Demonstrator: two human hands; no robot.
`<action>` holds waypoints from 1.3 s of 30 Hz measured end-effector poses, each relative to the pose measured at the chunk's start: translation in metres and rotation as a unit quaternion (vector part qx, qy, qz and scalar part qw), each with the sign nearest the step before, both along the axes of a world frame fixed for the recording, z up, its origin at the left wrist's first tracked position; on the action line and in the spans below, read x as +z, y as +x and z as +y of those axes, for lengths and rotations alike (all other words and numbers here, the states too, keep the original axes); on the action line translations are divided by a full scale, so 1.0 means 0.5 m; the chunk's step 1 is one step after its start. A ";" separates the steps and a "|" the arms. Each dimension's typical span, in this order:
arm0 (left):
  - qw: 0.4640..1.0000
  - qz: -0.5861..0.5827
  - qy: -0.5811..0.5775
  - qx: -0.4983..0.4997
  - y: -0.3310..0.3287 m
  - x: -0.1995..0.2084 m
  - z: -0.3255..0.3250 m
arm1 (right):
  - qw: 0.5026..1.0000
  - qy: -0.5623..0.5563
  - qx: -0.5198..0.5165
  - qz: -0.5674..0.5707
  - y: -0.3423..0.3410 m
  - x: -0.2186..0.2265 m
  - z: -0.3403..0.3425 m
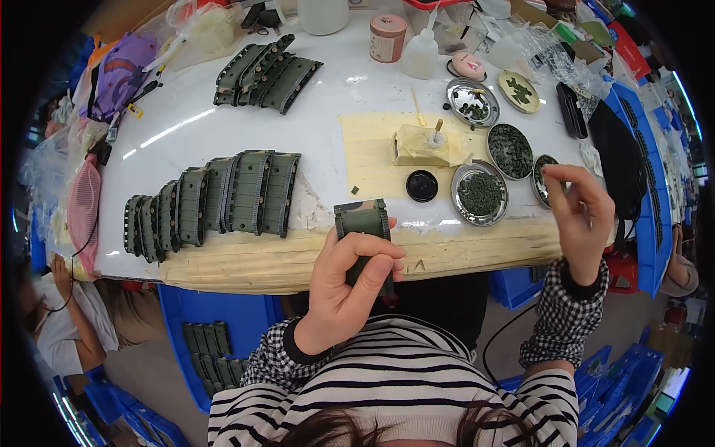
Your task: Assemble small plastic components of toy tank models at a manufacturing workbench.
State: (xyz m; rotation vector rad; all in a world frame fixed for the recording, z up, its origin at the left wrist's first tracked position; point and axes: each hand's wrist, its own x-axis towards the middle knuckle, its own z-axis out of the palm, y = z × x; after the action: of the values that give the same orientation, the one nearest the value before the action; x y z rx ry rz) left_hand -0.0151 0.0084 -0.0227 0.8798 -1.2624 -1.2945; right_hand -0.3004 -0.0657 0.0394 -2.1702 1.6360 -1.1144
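My left hand (346,279) is wrapped round a dark green camouflage-patterned plastic part (361,216), upright just over the table's near edge. The part has a row of fittings along its right side. Above the right end of the table my right hand (585,216) is raised, thumb and forefinger drawn together in a pinch. Whatever sits between those fingertips is too small to make out. Beside them is a small round dish (542,181) of dark bits, partly covered by the fingers. Nearby stand a metal dish (480,220) and another dish (510,151), both full of small green pieces.
Curved green parts stand in a row (227,192) on the left, with another stack (264,73) behind. Ahead are a taped block (424,145), a black cap (421,186) and a squeeze bottle (421,54). A blue bin (175,302) of parts sits below the table.
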 end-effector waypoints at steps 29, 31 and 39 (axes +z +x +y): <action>0.986 0.142 0.078 0.031 0.024 0.009 -0.025 | 0.950 -0.016 0.248 -0.190 0.295 -0.052 0.039; 0.986 0.146 0.072 0.041 0.023 0.004 -0.027 | 0.945 0.017 0.258 -0.202 0.292 -0.052 0.042; 0.995 0.080 0.040 0.038 0.021 0.024 -0.025 | 0.940 0.067 0.288 -0.173 0.272 -0.036 0.032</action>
State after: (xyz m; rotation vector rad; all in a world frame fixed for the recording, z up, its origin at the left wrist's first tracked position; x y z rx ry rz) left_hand -0.0045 -0.0043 -0.0108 0.8548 -1.0483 -1.3357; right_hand -0.1642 -0.0497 0.0211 -2.0151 0.8206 -1.0771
